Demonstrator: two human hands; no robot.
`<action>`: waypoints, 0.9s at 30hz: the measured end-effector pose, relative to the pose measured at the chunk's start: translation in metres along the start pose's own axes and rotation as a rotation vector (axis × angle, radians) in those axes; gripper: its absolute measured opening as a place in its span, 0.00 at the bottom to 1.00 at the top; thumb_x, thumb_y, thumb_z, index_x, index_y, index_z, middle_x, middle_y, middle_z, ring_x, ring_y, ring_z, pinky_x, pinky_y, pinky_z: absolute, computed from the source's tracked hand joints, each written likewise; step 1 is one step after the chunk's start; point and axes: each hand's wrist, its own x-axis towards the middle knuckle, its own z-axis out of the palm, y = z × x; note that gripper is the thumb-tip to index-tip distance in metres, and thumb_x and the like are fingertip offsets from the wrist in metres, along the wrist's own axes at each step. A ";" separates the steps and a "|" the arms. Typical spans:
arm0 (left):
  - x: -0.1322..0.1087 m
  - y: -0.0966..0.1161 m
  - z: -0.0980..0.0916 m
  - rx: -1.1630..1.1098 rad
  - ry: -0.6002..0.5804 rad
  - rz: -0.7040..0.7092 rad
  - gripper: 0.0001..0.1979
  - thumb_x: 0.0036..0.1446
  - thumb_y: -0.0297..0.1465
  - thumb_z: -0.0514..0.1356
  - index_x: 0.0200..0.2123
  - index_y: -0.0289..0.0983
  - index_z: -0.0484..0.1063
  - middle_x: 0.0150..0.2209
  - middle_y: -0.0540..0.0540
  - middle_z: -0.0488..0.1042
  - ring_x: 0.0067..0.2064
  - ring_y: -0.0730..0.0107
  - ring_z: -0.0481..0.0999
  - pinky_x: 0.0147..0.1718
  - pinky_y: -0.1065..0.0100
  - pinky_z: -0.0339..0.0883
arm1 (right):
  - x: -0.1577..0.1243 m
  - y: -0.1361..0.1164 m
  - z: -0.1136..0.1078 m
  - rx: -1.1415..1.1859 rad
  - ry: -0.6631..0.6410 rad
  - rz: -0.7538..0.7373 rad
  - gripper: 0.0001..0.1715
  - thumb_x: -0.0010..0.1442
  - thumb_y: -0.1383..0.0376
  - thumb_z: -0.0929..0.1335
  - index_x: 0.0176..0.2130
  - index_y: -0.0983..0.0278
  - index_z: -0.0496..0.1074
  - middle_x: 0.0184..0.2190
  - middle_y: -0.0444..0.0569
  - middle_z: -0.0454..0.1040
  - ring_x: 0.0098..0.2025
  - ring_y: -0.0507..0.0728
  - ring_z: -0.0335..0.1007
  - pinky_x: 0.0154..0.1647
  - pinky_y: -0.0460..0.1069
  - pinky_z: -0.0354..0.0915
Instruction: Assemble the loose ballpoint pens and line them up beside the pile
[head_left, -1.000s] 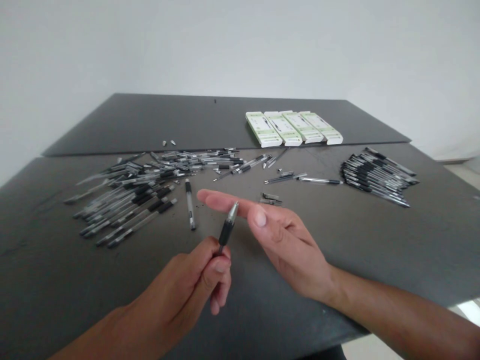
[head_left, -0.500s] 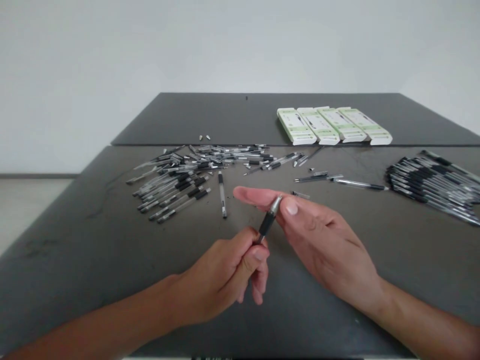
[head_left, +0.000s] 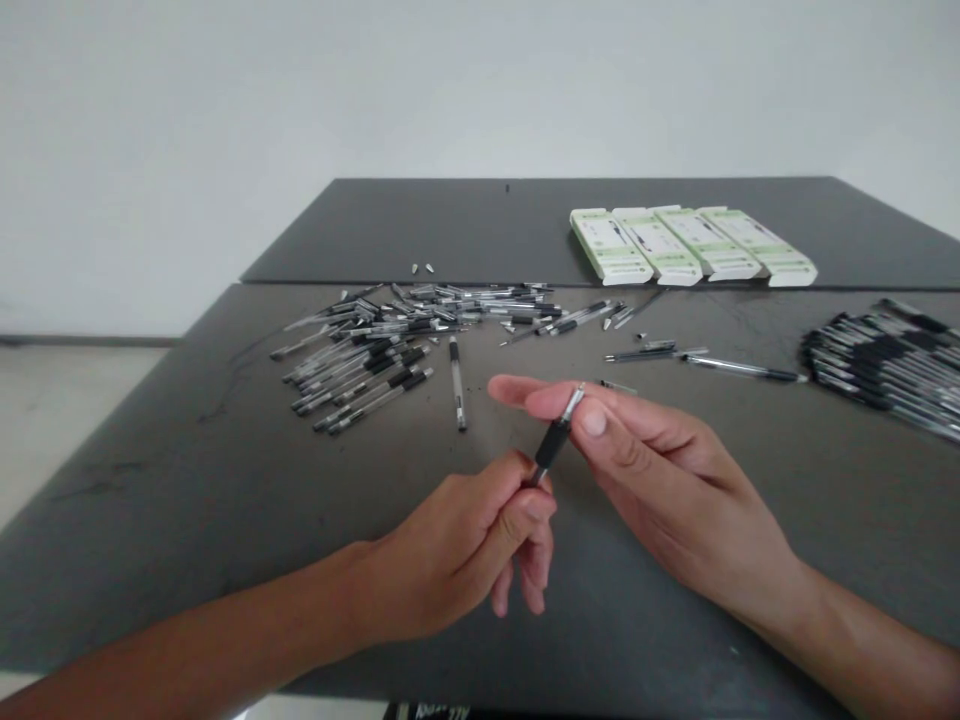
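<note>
My left hand (head_left: 480, 545) is closed around a pen (head_left: 553, 444), which slants up and to the right with its black rubber grip and silver cone tip showing. The pen's lower end is hidden inside my left fist. At the top, the thumb and index finger of my right hand (head_left: 667, 470) pinch the silver tip from either side, with the other fingers extended to the left behind it. Just beyond my hands lies a single clear pen barrel (head_left: 458, 385) with a black grip.
Loose pen parts form a pile (head_left: 420, 310) at the left. Assembled pens lie in a stack (head_left: 892, 365) at the right, beside a lone pen (head_left: 742, 369). Refills (head_left: 641, 355) lie mid-table. Several flat green-and-white boxes (head_left: 690, 245) rest at the back of the dark table (head_left: 187, 480).
The view has shifted slightly, so everything sits a little differently in frame. My right thumb and index finger have closed in more on the pen's tip. My left hand keeps its hold.
</note>
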 end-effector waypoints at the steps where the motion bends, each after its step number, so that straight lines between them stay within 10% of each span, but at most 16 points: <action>1: 0.000 0.000 0.000 0.007 -0.003 -0.004 0.22 0.81 0.53 0.45 0.42 0.41 0.60 0.29 0.51 0.76 0.22 0.79 0.74 0.20 0.81 0.67 | 0.000 0.000 -0.001 -0.023 0.014 0.001 0.11 0.74 0.53 0.73 0.51 0.46 0.87 0.59 0.42 0.86 0.66 0.61 0.80 0.69 0.60 0.73; 6: 0.000 0.001 -0.001 0.088 -0.037 -0.042 0.25 0.81 0.54 0.43 0.41 0.40 0.62 0.28 0.49 0.77 0.22 0.77 0.74 0.21 0.78 0.68 | 0.003 0.002 -0.003 -0.036 0.124 -0.030 0.04 0.61 0.55 0.83 0.38 0.46 0.89 0.41 0.38 0.90 0.55 0.58 0.86 0.63 0.54 0.77; 11: 0.000 0.000 0.000 0.009 -0.007 -0.048 0.25 0.80 0.56 0.44 0.41 0.42 0.59 0.27 0.50 0.76 0.21 0.75 0.74 0.19 0.78 0.67 | 0.002 0.001 -0.002 0.053 -0.048 0.006 0.20 0.75 0.46 0.71 0.58 0.47 0.85 0.64 0.44 0.83 0.67 0.60 0.78 0.69 0.56 0.73; 21: -0.001 0.000 0.000 0.062 -0.054 -0.069 0.22 0.81 0.52 0.43 0.44 0.41 0.60 0.28 0.48 0.79 0.21 0.74 0.75 0.21 0.77 0.69 | 0.001 0.001 -0.009 -0.128 0.095 -0.033 0.05 0.66 0.54 0.80 0.43 0.44 0.89 0.46 0.38 0.90 0.59 0.56 0.85 0.64 0.50 0.77; 27: -0.001 0.000 0.000 0.002 -0.025 -0.058 0.24 0.80 0.55 0.43 0.43 0.41 0.60 0.27 0.48 0.77 0.20 0.75 0.74 0.20 0.78 0.68 | -0.002 0.001 -0.009 -0.012 -0.071 0.027 0.14 0.76 0.52 0.71 0.55 0.44 0.86 0.62 0.40 0.83 0.63 0.57 0.82 0.63 0.51 0.78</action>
